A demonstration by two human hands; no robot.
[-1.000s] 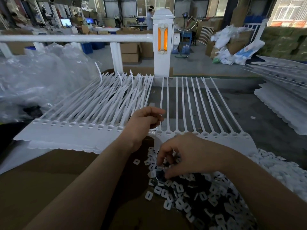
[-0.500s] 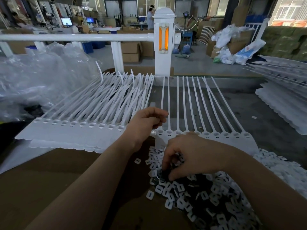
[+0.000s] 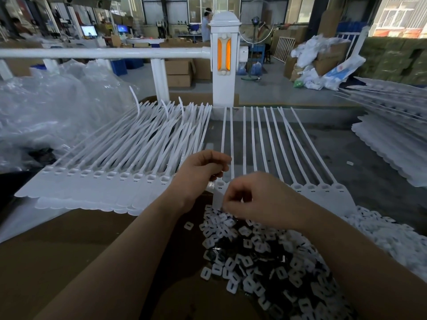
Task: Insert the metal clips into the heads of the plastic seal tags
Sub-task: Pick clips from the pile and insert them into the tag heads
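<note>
We've got the strip of seal tags (image 3: 323, 192) laid flat, heads toward us, with the clip pile (image 3: 265, 262) just below it. Left hand (image 3: 198, 174), fingers curled, pins the strip's left end; right hand (image 3: 258, 202) is bunched at the heads, clip hidden, can't tell. Best to seat it square, then press.

Bare table (image 3: 335, 158) lies open right of the tag strip (image 3: 323, 189); stacked tags (image 3: 115, 162) crowd the left.
</note>
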